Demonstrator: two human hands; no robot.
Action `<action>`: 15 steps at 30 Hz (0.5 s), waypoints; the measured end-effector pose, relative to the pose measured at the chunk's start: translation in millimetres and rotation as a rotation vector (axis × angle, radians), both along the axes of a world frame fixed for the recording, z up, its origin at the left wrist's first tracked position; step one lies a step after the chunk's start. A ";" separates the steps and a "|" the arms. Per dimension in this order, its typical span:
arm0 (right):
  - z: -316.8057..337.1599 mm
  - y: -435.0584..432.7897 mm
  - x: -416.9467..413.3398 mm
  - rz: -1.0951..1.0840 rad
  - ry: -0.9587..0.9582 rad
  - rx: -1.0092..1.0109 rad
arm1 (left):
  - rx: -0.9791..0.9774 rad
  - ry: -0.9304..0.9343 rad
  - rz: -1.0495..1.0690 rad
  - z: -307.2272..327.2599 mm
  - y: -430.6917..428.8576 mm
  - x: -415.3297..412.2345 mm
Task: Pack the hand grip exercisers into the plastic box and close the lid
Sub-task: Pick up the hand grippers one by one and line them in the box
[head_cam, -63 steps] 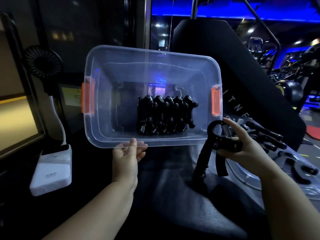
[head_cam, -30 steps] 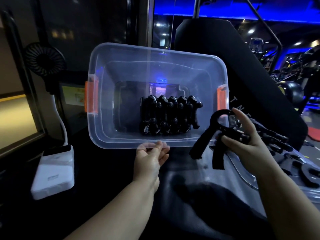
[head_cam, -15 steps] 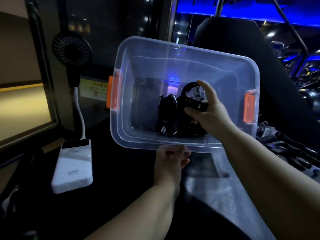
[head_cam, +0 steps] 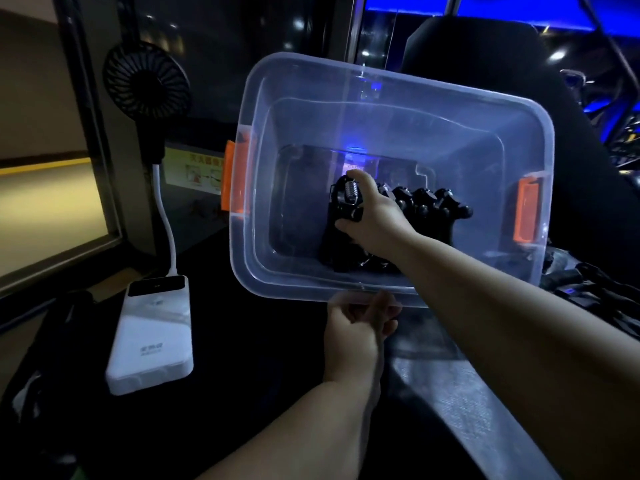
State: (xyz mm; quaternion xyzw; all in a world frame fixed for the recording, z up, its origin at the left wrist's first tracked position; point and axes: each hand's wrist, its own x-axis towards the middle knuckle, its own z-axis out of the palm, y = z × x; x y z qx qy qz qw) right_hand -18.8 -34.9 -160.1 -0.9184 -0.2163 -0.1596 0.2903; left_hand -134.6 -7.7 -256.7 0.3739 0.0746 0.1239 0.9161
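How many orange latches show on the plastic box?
2. One orange latch sits on the left end of the plastic box; the other orange latch on its right end. None appears hidden.

Exercisers [head_cam: 426,207] in the box [head_cam: 398,81]; power bank [head_cam: 152,334] and fan [head_cam: 147,81] left of it.

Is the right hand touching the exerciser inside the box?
Touching. Head view: the right hand grips the exerciser at its spring end, fingers curled round it, inside the plastic box.

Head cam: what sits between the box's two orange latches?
In the head view, the right hand holding a grip exerciser, beside a row of exercisers on the box floor.
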 end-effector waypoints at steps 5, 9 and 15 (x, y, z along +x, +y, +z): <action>-3.1 7.8 9.4 0.003 -0.006 -0.121 | 0.044 -0.006 0.031 -0.9 -1.8 0.7; -0.9 14.7 16.5 -0.098 -0.130 -0.379 | 0.083 -0.001 0.049 -0.2 -2.6 -0.7; 7.0 15.3 25.2 -0.186 -0.265 -0.582 | 0.069 -0.010 0.047 1.1 -1.7 -4.4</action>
